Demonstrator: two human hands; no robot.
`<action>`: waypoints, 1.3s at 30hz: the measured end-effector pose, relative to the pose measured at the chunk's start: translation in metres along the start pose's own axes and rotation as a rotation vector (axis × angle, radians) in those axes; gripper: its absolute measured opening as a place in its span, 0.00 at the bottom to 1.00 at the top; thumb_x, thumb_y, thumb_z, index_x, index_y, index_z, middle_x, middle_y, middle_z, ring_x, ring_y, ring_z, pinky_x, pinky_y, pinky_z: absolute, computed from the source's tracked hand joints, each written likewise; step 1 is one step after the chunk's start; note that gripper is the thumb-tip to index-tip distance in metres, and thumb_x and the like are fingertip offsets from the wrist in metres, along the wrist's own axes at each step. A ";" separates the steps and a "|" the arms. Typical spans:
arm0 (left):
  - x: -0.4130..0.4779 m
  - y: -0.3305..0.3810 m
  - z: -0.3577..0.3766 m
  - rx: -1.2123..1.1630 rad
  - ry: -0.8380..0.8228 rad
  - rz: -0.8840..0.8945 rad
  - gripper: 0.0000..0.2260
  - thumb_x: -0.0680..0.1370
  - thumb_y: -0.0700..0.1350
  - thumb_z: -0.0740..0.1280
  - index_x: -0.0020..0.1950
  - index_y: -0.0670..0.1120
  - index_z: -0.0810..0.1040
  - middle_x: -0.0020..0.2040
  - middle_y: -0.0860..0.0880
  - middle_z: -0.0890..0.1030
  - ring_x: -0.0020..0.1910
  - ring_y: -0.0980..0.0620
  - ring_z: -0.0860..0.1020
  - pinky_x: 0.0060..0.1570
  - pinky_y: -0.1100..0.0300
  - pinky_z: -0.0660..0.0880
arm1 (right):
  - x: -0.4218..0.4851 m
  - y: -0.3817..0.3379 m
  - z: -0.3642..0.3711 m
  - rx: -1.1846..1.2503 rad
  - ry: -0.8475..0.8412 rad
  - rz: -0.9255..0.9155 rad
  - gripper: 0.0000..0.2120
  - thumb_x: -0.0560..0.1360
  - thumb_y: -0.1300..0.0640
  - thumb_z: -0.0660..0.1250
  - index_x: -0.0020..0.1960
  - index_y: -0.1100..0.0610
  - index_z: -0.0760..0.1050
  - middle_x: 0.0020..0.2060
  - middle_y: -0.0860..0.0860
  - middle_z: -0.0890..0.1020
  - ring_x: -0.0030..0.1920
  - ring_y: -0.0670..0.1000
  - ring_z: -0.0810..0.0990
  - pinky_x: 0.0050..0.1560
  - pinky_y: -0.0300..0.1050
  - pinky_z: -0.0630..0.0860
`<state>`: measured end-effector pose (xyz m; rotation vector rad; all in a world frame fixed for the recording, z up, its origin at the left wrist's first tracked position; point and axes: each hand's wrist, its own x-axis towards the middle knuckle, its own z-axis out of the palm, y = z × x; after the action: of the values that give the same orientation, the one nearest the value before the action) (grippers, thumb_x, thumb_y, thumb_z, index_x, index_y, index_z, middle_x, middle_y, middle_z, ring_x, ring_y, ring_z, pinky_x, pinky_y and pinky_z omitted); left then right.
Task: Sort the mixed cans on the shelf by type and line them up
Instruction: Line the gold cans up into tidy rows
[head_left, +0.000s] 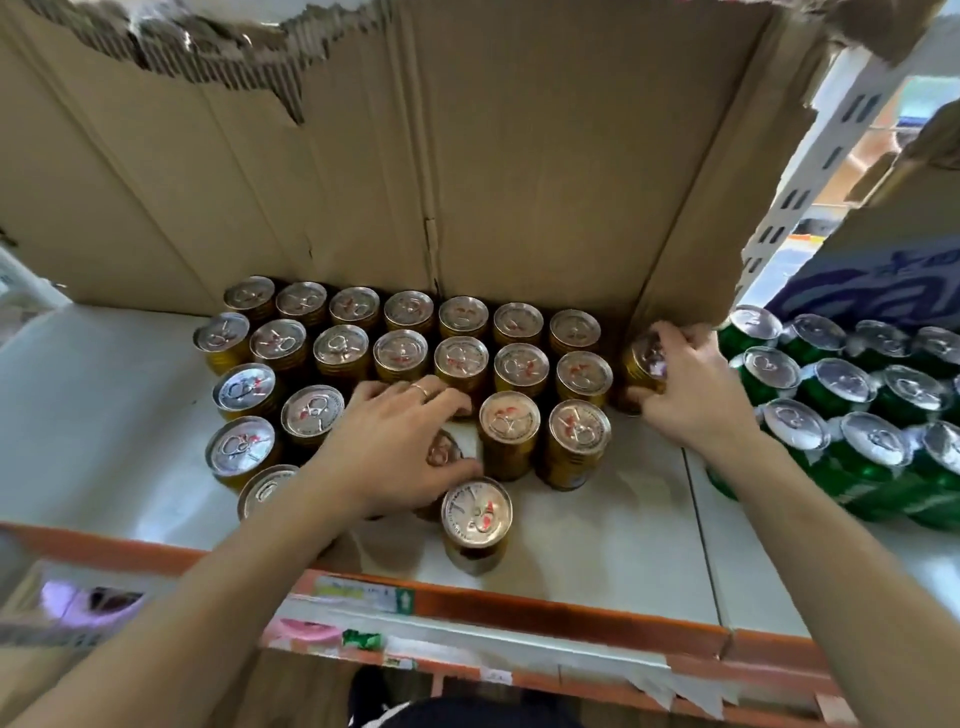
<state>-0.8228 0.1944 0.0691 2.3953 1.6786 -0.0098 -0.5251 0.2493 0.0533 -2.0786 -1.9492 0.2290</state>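
Left hand (395, 441) reaches down over middle can (442, 453), fingers on its far side and thumb on the near side, gripping it from above; the can is mostly hidden under the hand. There is a ring (423, 389) on one finger. Right hand (685, 384) is wrapped round end can (640, 366), which stands upright at the right of the gold block, under the cardboard's corner. The hands are well apart. Front can (476, 512) stands alone, just near of the left hand and close to the shelf's orange edge (519, 605). Gold cans (521, 366) stand upright in rough rows between and beyond the hands, on the white shelf (623, 509). Green cans (831, 384) are packed at the far right. Torn cardboard (467, 156) is above and behind. Labels (358, 592) are on the edge.
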 end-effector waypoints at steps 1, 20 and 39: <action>-0.007 -0.011 -0.003 0.031 -0.029 -0.006 0.36 0.68 0.76 0.50 0.71 0.60 0.65 0.70 0.57 0.70 0.68 0.53 0.71 0.69 0.47 0.60 | -0.007 -0.003 -0.008 0.016 0.052 -0.012 0.33 0.69 0.52 0.76 0.70 0.55 0.66 0.65 0.61 0.69 0.59 0.66 0.75 0.58 0.53 0.74; -0.029 -0.059 0.011 0.030 0.029 0.167 0.35 0.74 0.67 0.65 0.77 0.54 0.64 0.71 0.54 0.72 0.72 0.51 0.65 0.74 0.39 0.44 | -0.045 -0.144 0.000 0.291 -0.033 -0.395 0.37 0.68 0.49 0.78 0.73 0.51 0.67 0.62 0.48 0.71 0.61 0.49 0.72 0.56 0.38 0.68; -0.063 -0.115 -0.021 -0.726 0.495 0.357 0.27 0.70 0.55 0.75 0.66 0.46 0.76 0.56 0.53 0.78 0.55 0.54 0.78 0.54 0.63 0.74 | -0.035 -0.154 0.037 -0.021 -0.243 -0.423 0.38 0.67 0.41 0.74 0.74 0.43 0.65 0.69 0.45 0.72 0.68 0.51 0.62 0.68 0.55 0.61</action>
<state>-0.9539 0.1771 0.0780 2.1436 1.0765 1.1168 -0.6848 0.2258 0.0631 -1.6571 -2.4859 0.3826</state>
